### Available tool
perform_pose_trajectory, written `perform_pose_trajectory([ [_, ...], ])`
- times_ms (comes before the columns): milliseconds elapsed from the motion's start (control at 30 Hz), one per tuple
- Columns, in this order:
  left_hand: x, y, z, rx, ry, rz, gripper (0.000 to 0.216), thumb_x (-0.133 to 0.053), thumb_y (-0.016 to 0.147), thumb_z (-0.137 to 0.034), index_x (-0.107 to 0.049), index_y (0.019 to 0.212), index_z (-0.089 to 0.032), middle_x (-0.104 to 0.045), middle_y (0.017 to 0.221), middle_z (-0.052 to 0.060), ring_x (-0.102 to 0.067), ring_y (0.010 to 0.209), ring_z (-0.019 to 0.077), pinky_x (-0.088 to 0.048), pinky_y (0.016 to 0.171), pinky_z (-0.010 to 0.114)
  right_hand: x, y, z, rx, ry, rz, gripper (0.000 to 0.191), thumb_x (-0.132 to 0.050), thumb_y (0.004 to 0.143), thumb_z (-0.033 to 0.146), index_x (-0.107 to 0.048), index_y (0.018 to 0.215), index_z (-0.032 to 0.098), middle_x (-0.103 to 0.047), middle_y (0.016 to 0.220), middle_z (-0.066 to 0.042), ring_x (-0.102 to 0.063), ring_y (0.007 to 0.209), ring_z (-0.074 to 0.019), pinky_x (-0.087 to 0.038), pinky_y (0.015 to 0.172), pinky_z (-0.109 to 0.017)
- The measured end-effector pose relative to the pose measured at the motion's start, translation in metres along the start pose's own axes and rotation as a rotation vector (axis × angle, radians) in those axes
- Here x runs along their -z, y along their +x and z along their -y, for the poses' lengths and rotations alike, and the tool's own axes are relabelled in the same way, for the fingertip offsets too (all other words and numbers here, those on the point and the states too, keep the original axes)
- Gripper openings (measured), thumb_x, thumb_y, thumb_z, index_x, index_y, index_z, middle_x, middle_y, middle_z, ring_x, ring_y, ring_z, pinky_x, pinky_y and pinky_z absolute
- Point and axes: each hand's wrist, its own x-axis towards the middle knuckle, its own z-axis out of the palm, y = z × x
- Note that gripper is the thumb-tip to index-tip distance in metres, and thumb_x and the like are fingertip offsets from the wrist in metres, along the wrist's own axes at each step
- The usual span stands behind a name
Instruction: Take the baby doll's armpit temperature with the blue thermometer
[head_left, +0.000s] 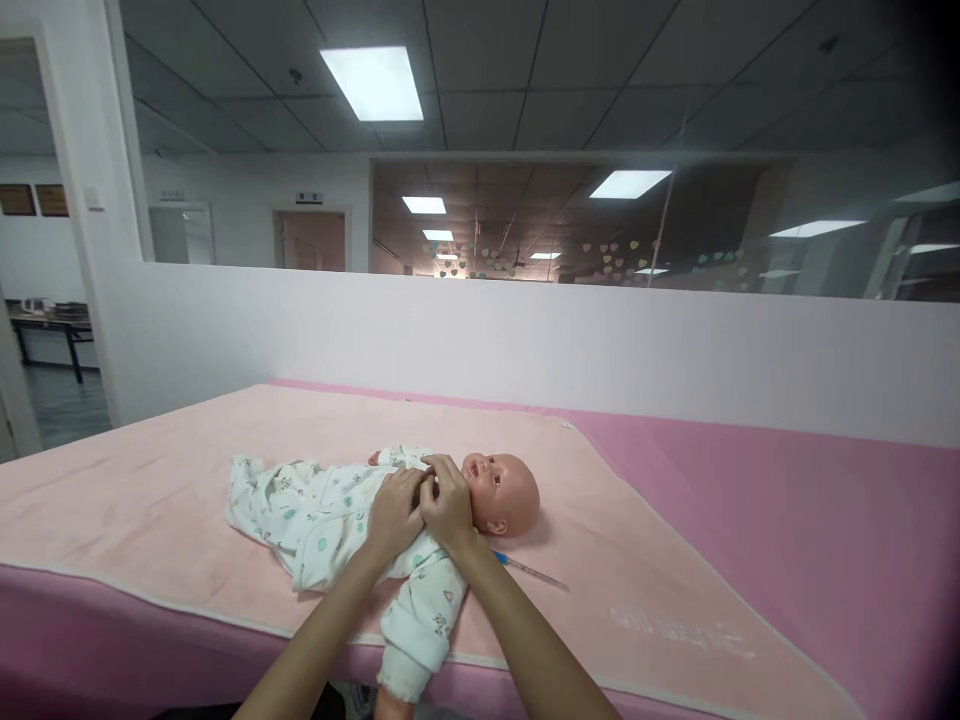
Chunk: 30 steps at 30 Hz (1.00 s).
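A baby doll (504,490) lies on its back on a pale pink blanket (172,500), head to the right. It wears a white printed sleepsuit (315,510). My left hand (392,515) and my right hand (448,503) rest together on the doll's upper chest, just below its chin. The fingers of both hands are bent and pinched on the sleepsuit's collar. One sleeved doll arm (420,620) hangs toward the near edge of the bed. A thin stick with a blue end (529,571), like a thermometer, lies on the blanket beside my right forearm.
The blanket covers a pink mattress (787,500) that extends to the right. A white partition wall (525,340) with glass above it stands behind the bed. At the far left an opening shows a dark table (52,335).
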Motion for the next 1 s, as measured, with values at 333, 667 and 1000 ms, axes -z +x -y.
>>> perform_pose_trajectory([
  [333,-0.0006,-0.0017,0.0018,0.014,-0.041,-0.011,0.02,-0.037,0.084,-0.026,-0.053,0.094,-0.019,-0.061,0.091,0.004,-0.053,0.086,0.0197,-0.039,0.076,0.033,0.0067,-0.0056,0.0028,0.001,0.113,0.014,0.042,-0.037,0.058,0.001,-0.055,0.092,0.016,-0.057,0.092,-0.007,-0.052,0.089,-0.0187,-0.045,0.08,-0.031],
  [667,0.0024,-0.002,-0.0023,0.092,-0.114,-0.073,0.013,-0.036,0.084,-0.024,-0.047,0.08,-0.019,-0.059,0.08,0.003,-0.054,0.076,0.018,-0.04,0.069,0.03,0.0057,-0.006,0.0032,-0.016,0.084,0.09,0.045,-0.035,0.057,0.0,-0.055,0.094,0.017,-0.056,0.093,-0.007,-0.052,0.089,-0.019,-0.045,0.079,-0.031],
  [1000,0.003,-0.0006,-0.0019,0.134,-0.236,-0.108,0.013,-0.041,0.081,-0.025,-0.051,0.086,-0.019,-0.063,0.085,0.003,-0.058,0.078,0.0171,-0.043,0.071,0.029,0.0049,-0.0067,0.003,-0.03,0.082,0.081,0.046,-0.037,0.062,-0.001,-0.057,0.099,0.018,-0.055,0.099,-0.008,-0.051,0.094,-0.0189,-0.045,0.084,-0.032],
])
